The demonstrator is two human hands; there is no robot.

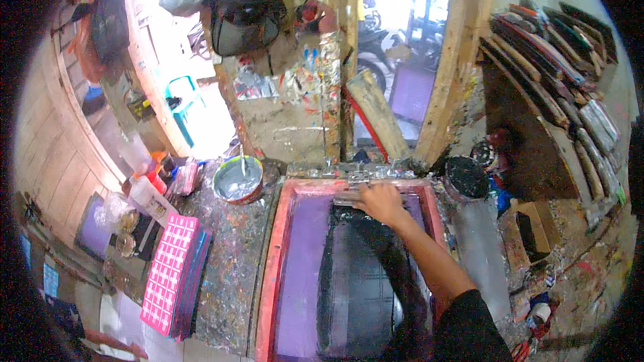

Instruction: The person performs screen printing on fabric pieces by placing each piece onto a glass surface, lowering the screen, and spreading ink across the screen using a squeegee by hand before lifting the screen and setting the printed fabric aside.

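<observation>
My right hand [384,204] is closed around a squeegee [345,199] at the far end of a screen-printing frame [270,275]. The frame has reddish-pink wooden edges and a purple mesh [303,281]. Black ink [362,281] covers a wide band of the mesh, from the squeegee down toward the near end. My right forearm reaches over the frame's right side. The squeegee's right part is hidden under my fingers. My left hand is out of view.
Left of the frame lies a stack of pink-and-white patterned pieces [171,275]. Beyond it stands a bowl of grey ink [238,179] with a stick. A black-stained tub [466,177] and an open cardboard box [533,231] sit right. Another person's arm [114,344] shows lower left.
</observation>
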